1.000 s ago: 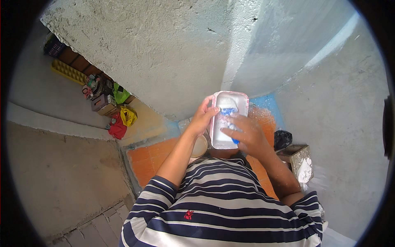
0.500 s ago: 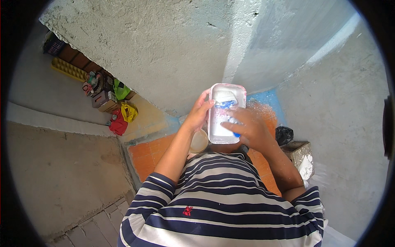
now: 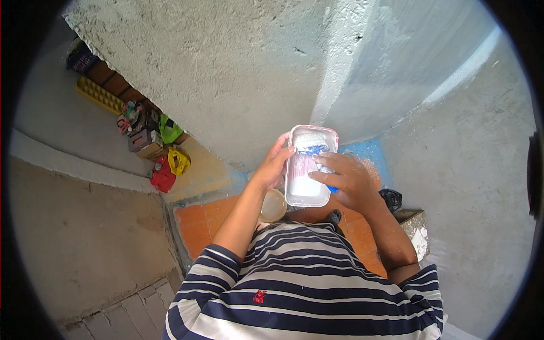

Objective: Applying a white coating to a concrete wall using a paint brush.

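My left hand (image 3: 274, 165) grips the left side of a shallow white rectangular tray (image 3: 306, 203) with a pinkish rim, thumb over its edge. White paint (image 3: 303, 186) lies in the near part of the tray, and pinkish streaks of its bottom show in the middle. A paintbrush (image 3: 313, 149) with white bristles and a blue, paint-smeared body rests its head in the tray's far end. Closed round its blue handle is my right hand (image 3: 352, 180), over the tray's right side; the fingers partly hide the handle. White specks dot my right forearm.
A rough grey wall (image 3: 226, 73) stands close ahead, with whiter paint along its corner. Below the tray is a round pale container (image 3: 273, 205) on orange floor tiles. At right sit a black bag (image 3: 391, 199) and a paint-splashed box (image 3: 418, 231). Bags and boxes (image 3: 147, 143) stand far left.
The tray and both hands sit slightly lower in view. My right hand, blurred before, has slowed and moved slightly, still with the paintbrush.
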Motion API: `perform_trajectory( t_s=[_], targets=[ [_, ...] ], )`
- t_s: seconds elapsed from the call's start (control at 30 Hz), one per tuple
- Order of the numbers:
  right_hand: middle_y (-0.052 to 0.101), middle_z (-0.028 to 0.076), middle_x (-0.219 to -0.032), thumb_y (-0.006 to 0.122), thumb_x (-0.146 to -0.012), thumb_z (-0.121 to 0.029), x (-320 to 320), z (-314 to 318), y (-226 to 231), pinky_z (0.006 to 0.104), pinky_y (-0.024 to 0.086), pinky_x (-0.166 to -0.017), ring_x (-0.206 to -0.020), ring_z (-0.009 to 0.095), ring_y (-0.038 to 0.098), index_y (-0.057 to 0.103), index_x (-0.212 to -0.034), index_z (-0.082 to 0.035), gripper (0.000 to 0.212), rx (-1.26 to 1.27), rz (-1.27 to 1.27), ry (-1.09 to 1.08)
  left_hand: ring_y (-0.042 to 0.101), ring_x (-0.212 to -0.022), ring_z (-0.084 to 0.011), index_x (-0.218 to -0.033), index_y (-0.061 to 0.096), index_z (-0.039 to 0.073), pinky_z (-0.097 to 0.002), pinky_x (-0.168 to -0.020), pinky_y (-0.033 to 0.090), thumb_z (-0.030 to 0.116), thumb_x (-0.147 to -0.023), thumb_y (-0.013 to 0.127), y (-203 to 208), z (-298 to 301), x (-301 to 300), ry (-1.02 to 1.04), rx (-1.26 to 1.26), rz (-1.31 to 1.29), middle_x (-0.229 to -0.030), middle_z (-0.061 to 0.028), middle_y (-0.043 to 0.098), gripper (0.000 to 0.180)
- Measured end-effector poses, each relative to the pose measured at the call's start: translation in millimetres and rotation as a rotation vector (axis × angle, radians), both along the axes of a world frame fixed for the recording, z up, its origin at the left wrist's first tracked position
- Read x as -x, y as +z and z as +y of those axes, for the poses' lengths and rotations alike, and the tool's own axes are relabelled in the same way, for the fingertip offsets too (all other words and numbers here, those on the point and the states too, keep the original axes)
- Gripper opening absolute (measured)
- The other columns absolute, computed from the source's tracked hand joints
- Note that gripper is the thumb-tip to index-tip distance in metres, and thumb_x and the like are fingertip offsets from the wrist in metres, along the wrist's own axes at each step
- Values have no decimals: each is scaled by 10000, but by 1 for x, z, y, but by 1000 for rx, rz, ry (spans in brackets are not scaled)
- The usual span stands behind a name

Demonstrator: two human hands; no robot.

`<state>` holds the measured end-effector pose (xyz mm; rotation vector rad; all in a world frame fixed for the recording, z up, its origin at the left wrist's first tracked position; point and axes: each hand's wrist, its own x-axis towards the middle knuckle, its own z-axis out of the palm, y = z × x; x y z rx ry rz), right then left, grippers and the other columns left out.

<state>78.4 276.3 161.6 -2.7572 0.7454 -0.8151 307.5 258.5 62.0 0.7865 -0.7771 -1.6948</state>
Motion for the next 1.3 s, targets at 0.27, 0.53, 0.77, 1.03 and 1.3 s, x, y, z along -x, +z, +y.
perform_trajectory(
  t_s=[0.27, 0.53, 0.77, 1.03, 1.3],
  targets=[
    [664, 113, -1151, 663, -687, 38, -3, 32, -11, 429, 513, -921, -1097, 313, 626, 708, -1092, -136, 443, -273, -17, 180, 568, -1128, -192, -1433, 385, 93, -344, -960, 487, 207, -942, 557, -3, -10, -7, 60, 38, -9, -1237, -109, 567, 533],
    [653, 130, -1220, 685, -688, 13, 1, -8, -4, 419, 490, -976, -1170, 316, 605, 711, -1120, -157, 465, -51, -56, -33, 571, -1118, -193, -1442, 376, 78, -335, -978, 476, 184, -918, 569, -1, -12, -2, 76, 55, 54, -1239, -111, 566, 568],
    [674, 136, -1159, 713, -697, -15, 0, 27, -23, 418, 504, -947, -1114, 323, 628, 721, -1058, -119, 376, -164, 26, 55, 580, -1095, -169, -1450, 370, 72, -333, -972, 477, 163, -915, 568, -4, -15, -9, 139, 63, 7, -1229, -105, 576, 578],
    [672, 126, -1160, 709, -694, 4, -10, -7, -12, 418, 506, -946, -1115, 320, 627, 720, -1049, -122, 376, -114, -270, -55, 577, -1113, -178, -1443, 370, 53, -336, -966, 491, 141, -923, 550, 6, -11, 0, 113, 69, 78, -1235, -115, 570, 557],
    [663, 109, -1191, 675, -708, 24, -5, 32, -34, 412, 492, -968, -1150, 316, 607, 719, -1039, -112, 360, -165, -93, 0, 579, -1128, -203, -1442, 367, 51, -353, -986, 494, 145, -934, 538, -1, -2, -5, 195, 51, 86, -1271, -130, 547, 544]
  ],
)
